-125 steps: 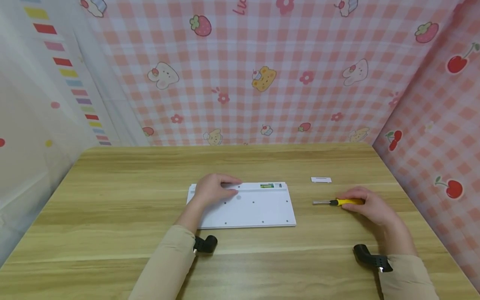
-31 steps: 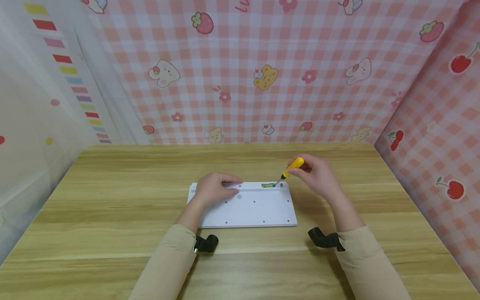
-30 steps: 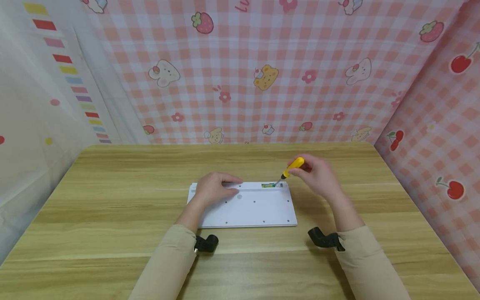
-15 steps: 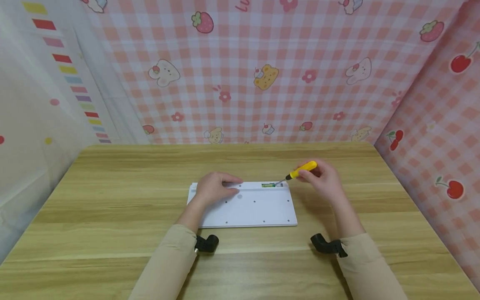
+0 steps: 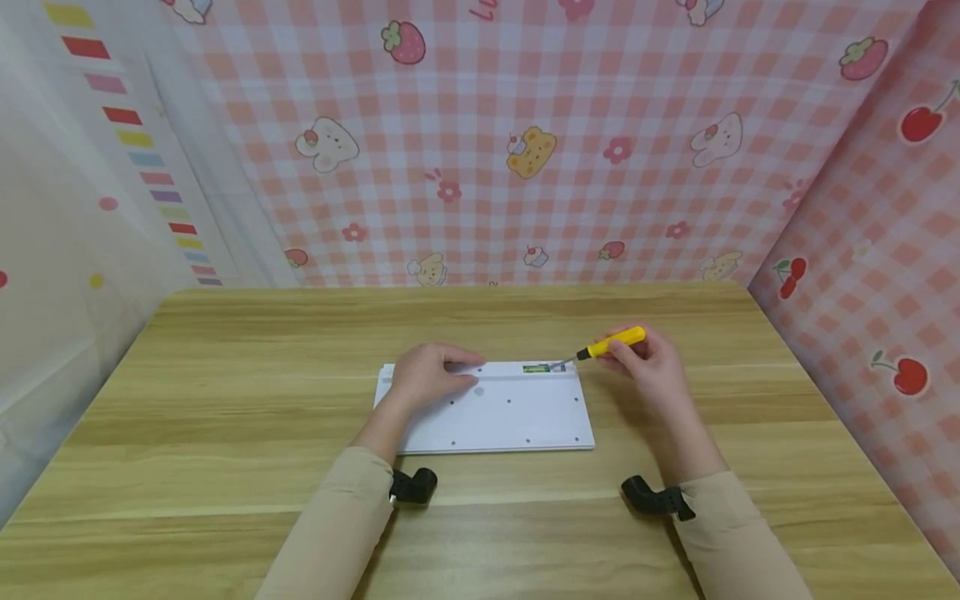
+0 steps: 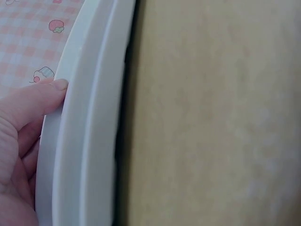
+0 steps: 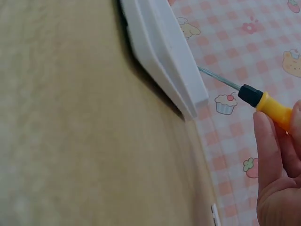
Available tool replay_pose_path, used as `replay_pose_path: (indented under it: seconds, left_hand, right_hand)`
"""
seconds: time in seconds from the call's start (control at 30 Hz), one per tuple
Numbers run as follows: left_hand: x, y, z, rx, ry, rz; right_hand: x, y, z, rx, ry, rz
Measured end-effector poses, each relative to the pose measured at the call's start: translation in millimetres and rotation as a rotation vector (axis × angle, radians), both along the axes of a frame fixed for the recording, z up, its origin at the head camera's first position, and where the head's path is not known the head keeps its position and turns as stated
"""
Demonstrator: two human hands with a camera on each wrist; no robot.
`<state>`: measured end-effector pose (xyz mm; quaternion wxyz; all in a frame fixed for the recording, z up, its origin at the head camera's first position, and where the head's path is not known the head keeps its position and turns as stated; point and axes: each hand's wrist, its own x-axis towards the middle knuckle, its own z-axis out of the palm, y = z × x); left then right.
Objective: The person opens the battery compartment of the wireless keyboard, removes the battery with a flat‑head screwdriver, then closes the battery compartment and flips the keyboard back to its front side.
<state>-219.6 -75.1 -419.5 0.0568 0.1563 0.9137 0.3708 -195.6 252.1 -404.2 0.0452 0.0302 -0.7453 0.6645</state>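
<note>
A white keyboard [image 5: 517, 417] lies underside up on the table, its battery slot uncovered with a green battery [image 5: 536, 368] inside. My left hand [image 5: 426, 377] holds the keyboard's raised far edge, thumb on the near side and index finger along the back. In the right wrist view, a screwdriver [image 7: 273, 110] with a yellow handle and black collar slants down to the keyboard. My right hand [image 5: 656, 371] pinches its handle beyond the keyboard's right end. In the head view, the shaft's tip sits at the right end of the battery; exact contact is too small to tell.
A small white cover [image 7: 215, 215] shows at the bottom of the right wrist view; my right hand hides it in the head view. The wooden table [image 5: 225, 400] meets a pink checked cloth [image 5: 480, 167] at the back.
My right hand picked up the screwdriver from the table and brought its tip to the battery slot. Over the last second the handle tilted lower and rightward. My left hand stayed put.
</note>
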Motion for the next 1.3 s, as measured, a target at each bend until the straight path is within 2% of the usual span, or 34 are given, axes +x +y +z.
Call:
replay_pose_path:
  seconds: [0.13,0.23,0.4,0.53,0.73,0.97,1.3]
  left_hand:
    - [0.6,-1.0,0.7,0.0,-0.003,0.005]
    - [0.2,-0.9,0.1,0.001,0.002,0.006]
    - [-0.5,0.6,-1.1,0.002,0.004,-0.004]
    - [-0.2,1.8,-0.4,0.003,-0.011,0.003]
    - [-1.2,1.2,-0.5,-0.005,-0.007,-0.001]
    - [-1.9,0.3,-1.6,-0.006,-0.006,-0.002]
    - [-3.4,0.7,-3.4,-0.01,0.005,-0.013]
  right_hand:
    - [1.4,-4.4,-0.2,-0.082,-0.046,-0.028]
    - [-0.2,-13.1,4.1,-0.142,-0.04,-0.013]
    - [-3.8,-27.5,9.6,-0.1,0.001,0.038]
    - [-4.7,-27.4,6.5,-0.056,-0.004,0.024]
    - [-3.4,-23.1,8.5,-0.08,-0.011,-0.002]
    - [-1.6,-8.2,12.3,-0.12,0.009,-0.004]
    - [10.1,37.2,5.0,-0.244,0.072,0.057]
